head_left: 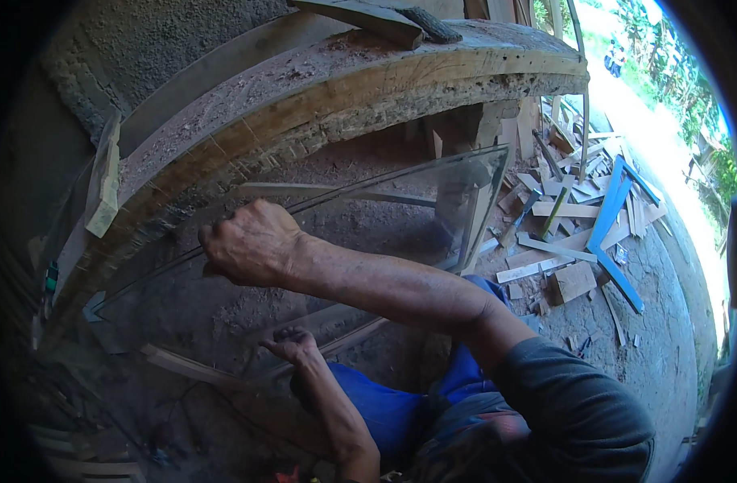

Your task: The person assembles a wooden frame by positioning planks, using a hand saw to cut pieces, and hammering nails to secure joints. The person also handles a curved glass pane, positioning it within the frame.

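Note:
A large clear glass pane [392, 217] stands tilted between me and the workbench, its long upper edge running from far right down to near left. My right hand [254, 243] is closed in a fist over that upper edge, back of the hand upward. Lower down, my left hand [293, 344] has its fingers curled at what looks like the pane's lower edge; its grip is partly hard to make out. Through the glass, dusty ground and wood strips show.
A curved, heavy wooden workbench [320, 92] covered in sawdust arches across the far side, with wood pieces [376, 22] on top. To the right lie scattered offcuts [572, 282], an angled blue frame piece [612, 211] and a hammer-like tool [556, 211]. Wood strips [193, 367] lie near left.

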`<action>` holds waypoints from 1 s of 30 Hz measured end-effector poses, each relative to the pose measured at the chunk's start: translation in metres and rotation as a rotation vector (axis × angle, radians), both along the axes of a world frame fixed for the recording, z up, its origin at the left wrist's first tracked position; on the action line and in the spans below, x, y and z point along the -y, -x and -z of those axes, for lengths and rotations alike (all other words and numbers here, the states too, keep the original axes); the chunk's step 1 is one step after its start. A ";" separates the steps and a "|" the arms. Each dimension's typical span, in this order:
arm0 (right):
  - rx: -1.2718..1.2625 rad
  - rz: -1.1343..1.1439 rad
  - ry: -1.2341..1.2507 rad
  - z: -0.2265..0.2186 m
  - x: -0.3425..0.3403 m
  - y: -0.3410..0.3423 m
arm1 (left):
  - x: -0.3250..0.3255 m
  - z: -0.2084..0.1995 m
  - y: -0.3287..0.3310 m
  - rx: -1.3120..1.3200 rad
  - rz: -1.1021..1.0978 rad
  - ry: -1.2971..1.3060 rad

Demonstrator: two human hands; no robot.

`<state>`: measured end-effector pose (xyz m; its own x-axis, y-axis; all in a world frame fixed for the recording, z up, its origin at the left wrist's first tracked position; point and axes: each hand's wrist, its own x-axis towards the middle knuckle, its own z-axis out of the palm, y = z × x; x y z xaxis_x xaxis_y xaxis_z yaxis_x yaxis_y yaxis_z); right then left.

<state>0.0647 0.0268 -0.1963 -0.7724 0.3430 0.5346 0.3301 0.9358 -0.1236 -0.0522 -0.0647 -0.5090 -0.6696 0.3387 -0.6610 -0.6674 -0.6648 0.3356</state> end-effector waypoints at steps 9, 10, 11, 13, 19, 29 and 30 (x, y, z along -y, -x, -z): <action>-0.018 -0.008 -0.204 -0.013 0.017 -0.001 | -0.010 -0.011 -0.005 -0.009 -0.026 -0.148; -0.033 -0.016 -0.211 -0.013 0.018 0.000 | -0.010 -0.011 -0.005 -0.005 -0.027 -0.149; -0.049 -0.019 -0.224 -0.013 0.019 0.000 | -0.011 -0.011 -0.006 0.005 -0.033 -0.146; -0.057 -0.024 -0.209 -0.012 0.019 0.000 | -0.013 -0.010 -0.005 -0.008 -0.046 -0.155; -0.034 -0.028 -0.122 -0.010 0.005 -0.002 | -0.015 -0.004 -0.006 -0.011 -0.017 -0.106; -0.109 -0.028 -0.193 -0.012 0.010 -0.003 | -0.005 -0.012 -0.010 0.074 -0.116 -0.092; -0.133 -0.046 -0.202 -0.011 0.014 -0.005 | -0.003 -0.015 -0.012 0.066 -0.149 -0.080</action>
<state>0.0692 0.0125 -0.1850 -0.7029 0.1849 0.6868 0.2797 0.9597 0.0279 -0.0401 -0.0612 -0.4935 -0.6720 0.2924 -0.6804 -0.5787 -0.7806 0.2361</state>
